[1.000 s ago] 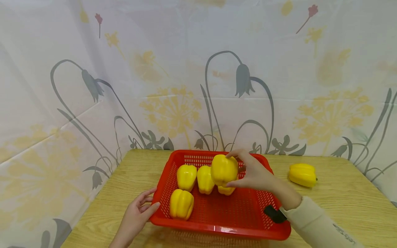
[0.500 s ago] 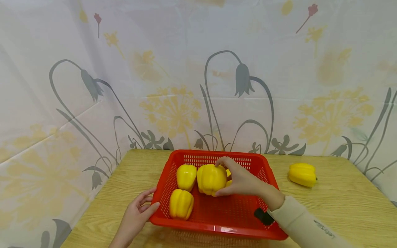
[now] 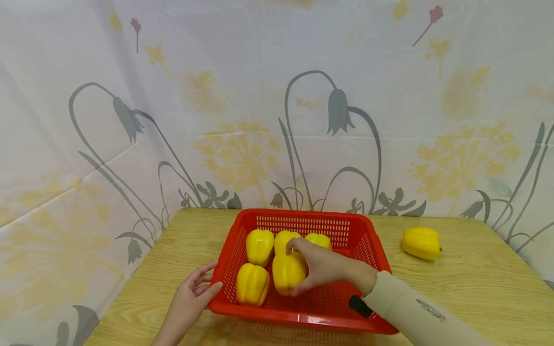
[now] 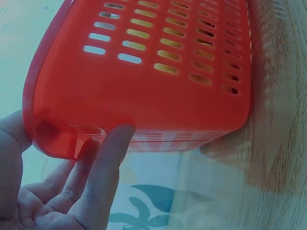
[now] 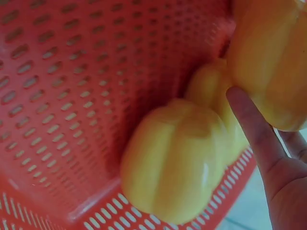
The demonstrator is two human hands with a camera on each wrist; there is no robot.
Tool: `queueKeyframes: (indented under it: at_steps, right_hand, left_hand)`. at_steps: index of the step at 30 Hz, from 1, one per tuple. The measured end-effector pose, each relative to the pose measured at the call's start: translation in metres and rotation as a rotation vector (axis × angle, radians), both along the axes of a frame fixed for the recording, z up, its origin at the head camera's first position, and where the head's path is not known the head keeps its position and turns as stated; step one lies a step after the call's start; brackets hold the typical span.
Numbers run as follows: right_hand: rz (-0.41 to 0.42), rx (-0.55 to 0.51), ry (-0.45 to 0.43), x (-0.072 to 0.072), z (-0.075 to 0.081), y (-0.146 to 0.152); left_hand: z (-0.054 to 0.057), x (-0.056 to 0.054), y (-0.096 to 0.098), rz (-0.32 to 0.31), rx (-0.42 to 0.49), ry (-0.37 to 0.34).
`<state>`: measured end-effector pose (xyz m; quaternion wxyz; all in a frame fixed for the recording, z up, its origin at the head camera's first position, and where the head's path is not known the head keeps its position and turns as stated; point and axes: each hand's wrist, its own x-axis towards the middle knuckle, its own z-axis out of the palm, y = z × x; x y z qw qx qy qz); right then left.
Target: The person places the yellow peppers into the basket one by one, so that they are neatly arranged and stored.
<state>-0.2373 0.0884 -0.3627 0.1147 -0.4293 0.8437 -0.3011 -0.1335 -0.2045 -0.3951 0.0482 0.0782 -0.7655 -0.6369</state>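
Observation:
In the head view a red plastic basket (image 3: 298,319) stands on the table. My left hand (image 3: 190,295) grips its left rim, the thumb over the edge and fingers outside the perforated wall (image 4: 144,86). My right hand (image 3: 324,266) holds a yellow bell pepper (image 3: 287,275) low inside, near the basket's middle; whether it touches the floor cannot be told. Around it are a pepper at back left (image 3: 259,246), one at front left (image 3: 252,284), a partly covered one behind (image 3: 285,238) and one further right (image 3: 319,239). Two peppers beside the held one show in the right wrist view.
Another yellow bell pepper (image 3: 421,243) lies on its side on the wooden table (image 3: 472,278), right of the basket. A pale floral cloth (image 3: 242,96) hangs behind the table. A dark strap piece (image 3: 360,306) shows at my right cuff, over the basket's right part.
My right hand has carried the bell pepper left, down and nearer, from above the back row to the basket's middle. The left hand has stayed on the rim.

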Motion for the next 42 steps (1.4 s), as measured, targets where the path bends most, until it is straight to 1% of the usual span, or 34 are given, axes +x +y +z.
queueKeyframes:
  at_steps: [4, 8, 13, 16, 21, 24, 27, 32, 36, 39, 42]
  right_hand:
    - [0.007, 0.066, -0.021, 0.000, -0.006, -0.004]
    - [0.025, 0.131, -0.023, -0.001, -0.013, -0.006]
    - [0.031, 0.161, -0.065, -0.001, -0.015, -0.004]
    - [0.033, 0.150, -0.097, -0.001, -0.014, -0.003]
    - [0.081, 0.121, -0.151, -0.003, -0.012, 0.000]
    - [0.092, 0.119, -0.177, -0.003, -0.011, 0.000]
    - [0.094, 0.123, -0.170, -0.003, -0.011, -0.001]
    - [0.106, 0.133, -0.119, -0.003, -0.010, -0.007]
    - [0.082, 0.110, -0.126, -0.002, -0.007, -0.005]
    - [0.060, 0.055, -0.159, -0.002, 0.000, -0.002]
    - [0.032, -0.001, -0.180, 0.000, 0.009, 0.003]
  left_hand:
    - [0.000, 0.000, 0.000, 0.001, -0.002, 0.000]
    - [0.000, -0.001, 0.000, 0.003, -0.009, -0.002]
    - [0.000, -0.001, 0.001, -0.001, -0.030, 0.009]
    - [0.000, -0.002, 0.002, -0.004, -0.032, 0.016]
    - [-0.001, -0.002, 0.002, -0.010, -0.025, 0.021]
    - [-0.001, -0.002, 0.002, -0.010, -0.031, 0.018]
    - [-0.001, -0.002, 0.001, -0.005, -0.042, 0.020]
    - [-0.001, -0.001, 0.000, 0.004, -0.030, 0.006]
    - [-0.002, -0.002, -0.001, 0.001, -0.028, -0.004]
    - [-0.003, -0.003, -0.001, -0.001, -0.032, -0.001]
    - [-0.003, -0.002, -0.001, -0.001, -0.031, -0.002]
